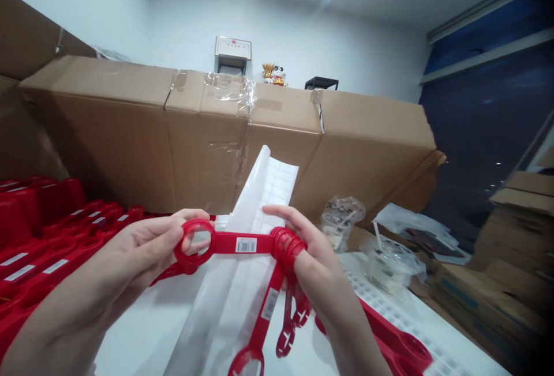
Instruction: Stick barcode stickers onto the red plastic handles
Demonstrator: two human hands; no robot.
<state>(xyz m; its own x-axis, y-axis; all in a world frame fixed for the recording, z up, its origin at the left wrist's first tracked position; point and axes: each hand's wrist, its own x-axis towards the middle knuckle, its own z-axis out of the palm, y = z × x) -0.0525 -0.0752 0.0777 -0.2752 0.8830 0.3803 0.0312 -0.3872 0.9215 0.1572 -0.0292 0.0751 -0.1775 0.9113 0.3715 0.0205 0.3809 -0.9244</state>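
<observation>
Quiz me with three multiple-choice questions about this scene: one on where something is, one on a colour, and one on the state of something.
1. Where is the barcode sticker?
A) On the cardboard box
B) On the red plastic strip, between the hands
C) On the drinking cup

2. What colour is the ring at the end of the strip, held by the left hand?
A) Blue
B) White
C) Red

3. What state is the white label sheet in?
A) Long and uncrumpled, rising behind the strip
B) Crumpled into a ball
C) Folded small

Answers:
1. B, the sticker sits on the strip.
2. C, the ring is plainly red.
3. A, the sheet extends upward past the hands.
</observation>
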